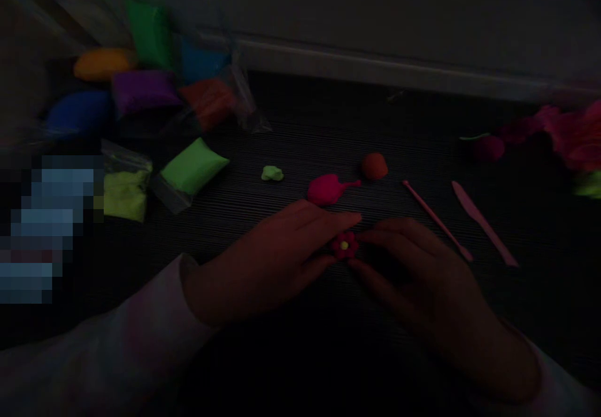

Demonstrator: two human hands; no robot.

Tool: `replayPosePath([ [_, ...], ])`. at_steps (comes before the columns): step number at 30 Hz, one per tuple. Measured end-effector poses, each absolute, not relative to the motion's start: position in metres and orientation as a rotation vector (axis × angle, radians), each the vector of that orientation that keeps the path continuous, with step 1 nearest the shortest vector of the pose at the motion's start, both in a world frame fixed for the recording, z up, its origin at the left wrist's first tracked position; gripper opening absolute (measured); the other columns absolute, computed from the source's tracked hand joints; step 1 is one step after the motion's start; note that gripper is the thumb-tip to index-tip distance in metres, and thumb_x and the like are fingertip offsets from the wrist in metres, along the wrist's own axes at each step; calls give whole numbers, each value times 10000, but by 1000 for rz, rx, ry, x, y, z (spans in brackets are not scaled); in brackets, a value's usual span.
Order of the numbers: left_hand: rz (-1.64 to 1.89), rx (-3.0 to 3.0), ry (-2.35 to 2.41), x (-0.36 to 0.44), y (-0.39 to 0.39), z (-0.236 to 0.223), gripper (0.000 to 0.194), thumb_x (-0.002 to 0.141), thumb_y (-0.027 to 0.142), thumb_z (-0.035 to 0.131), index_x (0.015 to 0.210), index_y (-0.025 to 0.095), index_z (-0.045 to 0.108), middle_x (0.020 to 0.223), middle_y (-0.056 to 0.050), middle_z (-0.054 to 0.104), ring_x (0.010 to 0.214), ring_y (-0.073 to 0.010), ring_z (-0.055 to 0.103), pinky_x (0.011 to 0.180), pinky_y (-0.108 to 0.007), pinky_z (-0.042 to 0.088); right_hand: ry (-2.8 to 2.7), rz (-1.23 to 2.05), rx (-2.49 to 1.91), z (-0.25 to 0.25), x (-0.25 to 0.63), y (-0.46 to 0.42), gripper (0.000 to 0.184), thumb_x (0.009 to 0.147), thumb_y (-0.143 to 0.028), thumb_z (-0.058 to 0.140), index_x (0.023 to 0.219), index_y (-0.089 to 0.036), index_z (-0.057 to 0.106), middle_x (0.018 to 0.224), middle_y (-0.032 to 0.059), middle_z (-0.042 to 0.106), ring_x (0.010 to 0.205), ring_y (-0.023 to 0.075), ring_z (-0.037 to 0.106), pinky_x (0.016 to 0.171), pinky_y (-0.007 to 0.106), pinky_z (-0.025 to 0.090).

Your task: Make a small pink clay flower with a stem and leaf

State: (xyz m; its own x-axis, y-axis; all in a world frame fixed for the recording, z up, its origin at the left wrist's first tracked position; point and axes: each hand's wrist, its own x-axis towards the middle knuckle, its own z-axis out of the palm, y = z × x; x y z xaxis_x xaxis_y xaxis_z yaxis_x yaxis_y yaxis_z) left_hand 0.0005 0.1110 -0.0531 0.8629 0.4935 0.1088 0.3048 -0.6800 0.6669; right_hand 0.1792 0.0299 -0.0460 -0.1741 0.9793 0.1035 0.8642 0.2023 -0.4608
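Centrally, we list one small pink flower [345,245] with a yellow centre, at the near middle of the tabletop [291,367], between both hands. It is round, face up, and shows no long axis. To its left, the left hand [277,248] lies nearer: its fingers close narrowly on the flower's left edge. To its right, the right hand [427,279] has finger and thumb slightly parted at the flower's right edge; we cannot tell whether they grip it.

Containers, left side: one clear bag [124,154] holding yellow-green clay [124,195]; one clear wrapper [173,199] around a light green pack [193,166]. Far left, we record clear plastic [246,101] beside a red pack [209,102], with purple [143,90], blue, orange and green packs grouped about it.

Loose, just beyond the hands: one pink lump with a thin tail [323,190], one red-orange ball [374,166], one pale green scrap [272,173]. Right: two pink tools [486,228], lying slantwise.
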Motion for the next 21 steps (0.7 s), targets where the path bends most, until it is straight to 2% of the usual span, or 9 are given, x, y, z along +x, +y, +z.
replayPosePath([
  [4, 381, 2353, 559, 0, 111, -53, 387, 816, 228, 466, 1193, 186, 386, 1083, -12, 540, 1031, -102, 451, 915, -228, 350, -2099, 421, -1714, -45, 180, 30, 200, 763, -269, 531, 942, -178, 529, 891, 56, 565, 815, 158, 532, 687, 300, 483],
  [9, 392, 2386, 554, -1, 113, -51, 417, 766, 240, 539, 1156, 145, 423, 1071, -44, 532, 1039, -143, 424, 904, -273, 357, -2088, 424, -1715, -44, 181, 29, 210, 753, -262, 546, 941, -172, 521, 884, 47, 575, 824, 150, 532, 708, 293, 475],
  [15, 396, 2412, 562, 2, 112, -51, 212, 798, 239, 490, 990, 160, 536, 936, -28, 545, 945, -137, 442, 850, -264, 377, -2124, 408, -1681, -47, 181, 28, 183, 764, -254, 533, 934, -186, 522, 902, 42, 568, 837, 148, 523, 721, 298, 464],
  [21, 351, 2372, 564, 3, 112, -49, 198, 805, 237, 478, 977, 168, 548, 932, -21, 552, 933, -125, 454, 860, -254, 372, -2141, 410, -1678, -45, 180, 28, 188, 771, -258, 524, 946, -190, 515, 886, 32, 577, 812, 139, 528, 694, 279, 463],
])
